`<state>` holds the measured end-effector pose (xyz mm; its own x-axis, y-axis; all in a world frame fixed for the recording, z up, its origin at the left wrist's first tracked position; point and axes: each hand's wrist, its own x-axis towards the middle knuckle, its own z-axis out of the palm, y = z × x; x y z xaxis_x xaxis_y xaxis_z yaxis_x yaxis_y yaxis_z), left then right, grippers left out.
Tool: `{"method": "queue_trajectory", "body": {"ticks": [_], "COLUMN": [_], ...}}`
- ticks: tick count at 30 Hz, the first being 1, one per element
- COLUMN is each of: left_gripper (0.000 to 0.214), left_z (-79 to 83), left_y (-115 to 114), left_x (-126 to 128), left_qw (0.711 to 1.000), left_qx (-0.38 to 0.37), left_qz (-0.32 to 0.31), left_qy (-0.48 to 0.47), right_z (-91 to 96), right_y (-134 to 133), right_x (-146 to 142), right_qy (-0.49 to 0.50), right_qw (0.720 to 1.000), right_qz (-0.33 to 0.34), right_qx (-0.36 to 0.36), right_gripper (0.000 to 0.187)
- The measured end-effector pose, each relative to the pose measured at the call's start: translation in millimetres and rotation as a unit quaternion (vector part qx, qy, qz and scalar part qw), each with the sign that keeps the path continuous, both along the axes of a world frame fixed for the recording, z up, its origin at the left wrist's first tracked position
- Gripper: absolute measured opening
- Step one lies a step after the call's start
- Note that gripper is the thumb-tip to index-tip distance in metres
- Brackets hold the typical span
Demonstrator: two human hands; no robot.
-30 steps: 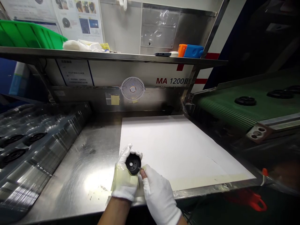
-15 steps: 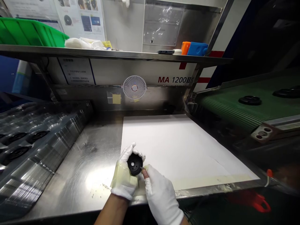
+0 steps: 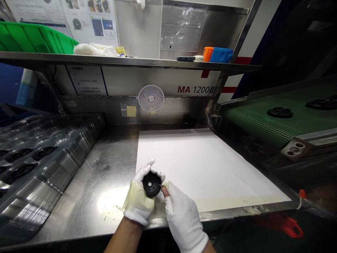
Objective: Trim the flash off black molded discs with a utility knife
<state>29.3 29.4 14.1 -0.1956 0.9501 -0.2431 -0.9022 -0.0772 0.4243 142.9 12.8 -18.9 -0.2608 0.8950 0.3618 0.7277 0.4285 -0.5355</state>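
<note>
My left hand (image 3: 140, 196), in a white glove, is closed round a small round black part (image 3: 151, 184) with a hole in its middle, held above the front of the steel bench. My right hand (image 3: 181, 219), also gloved, pinches a thin small tool against the part's right edge; the tool is too small to name. Both hands hover at the left edge of a white sheet (image 3: 205, 165) lying on the bench.
A stack of clear trays (image 3: 39, 165) holding black round parts fills the left. A green conveyor belt (image 3: 276, 123) at the right carries more black parts (image 3: 279, 112). Overhead, a shelf (image 3: 126, 61) bears a green bin and small boxes. A small white fan (image 3: 151, 98) is at the back.
Both hands and the black part have stayed almost in place; the right fingertips have shifted slightly along the part's edge. The view itself has drifted a little.
</note>
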Motion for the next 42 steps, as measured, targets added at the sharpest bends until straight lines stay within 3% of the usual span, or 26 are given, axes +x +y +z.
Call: {"method": "queue_trajectory", "body": {"ticks": [3,6,8,12,19,23,25,29,34,38,40,42], "left_gripper": [0.015,0.022,0.031,0.038,0.012,0.018,0.026,0.031,0.015,0.024,0.03,0.035], "left_z": [-3.1,-7.7,-9.5,-7.6,-2.2,-8.5,-10.4,-7.8,-6.3,-9.3,-9.4,-8.2], "left_y": [5.7,6.5,3.9,-1.3,5.0,4.4,1.7,-2.1,2.9,1.8,-2.6,-7.2], "left_x": [7.3,9.4,6.8,0.6,8.0,8.8,6.2,1.1,8.0,13.7,11.9,7.9], "left_qw": [0.998,0.993,0.996,0.998,0.998,0.993,0.995,0.999,0.998,0.992,0.993,0.999], "left_qx": [-0.003,0.025,0.019,-0.005,-0.043,-0.018,-0.02,-0.02,-0.024,-0.011,-0.007,-0.014], "left_qz": [0.056,0.11,0.077,-0.052,0.05,0.116,0.088,-0.031,0.053,0.122,0.109,0.03], "left_qy": [-0.004,0.02,0.033,0.017,0.003,0.023,0.039,0.029,0.007,0.03,0.049,0.041], "right_z": [-3.0,-4.2,-3.1,-1.3,-12.1,-11.5,-9.4,-8.8,-14.2,-13.2,-10.6,-8.1], "right_y": [-5.7,-10.1,-9.2,-1.5,-4.5,-9.7,-8.8,-3.1,-6.1,-12.0,-11.2,-8.1], "right_x": [-6.2,-11.5,-10.3,0.2,-5.3,-13.5,-12.1,-3.5,-5.5,-12.3,-11.4,-7.2], "right_qy": [-0.009,0.0,0.007,0.021,-0.014,0.001,0.004,0.014,-0.001,0.005,0.011,0.014], "right_qw": [1.0,1.0,1.0,1.0,1.0,1.0,1.0,1.0,1.0,1.0,1.0,1.0], "right_qz": [-0.004,-0.001,0.003,0.015,-0.004,-0.002,0.0,0.006,-0.01,0.0,0.001,0.002], "right_qx": [0.012,0.024,0.021,-0.002,0.017,0.028,0.031,0.016,0.012,0.028,0.026,0.019], "right_gripper": [0.032,0.033,0.031,0.027,0.028,0.03,0.03,0.027,0.029,0.029,0.028,0.027]}}
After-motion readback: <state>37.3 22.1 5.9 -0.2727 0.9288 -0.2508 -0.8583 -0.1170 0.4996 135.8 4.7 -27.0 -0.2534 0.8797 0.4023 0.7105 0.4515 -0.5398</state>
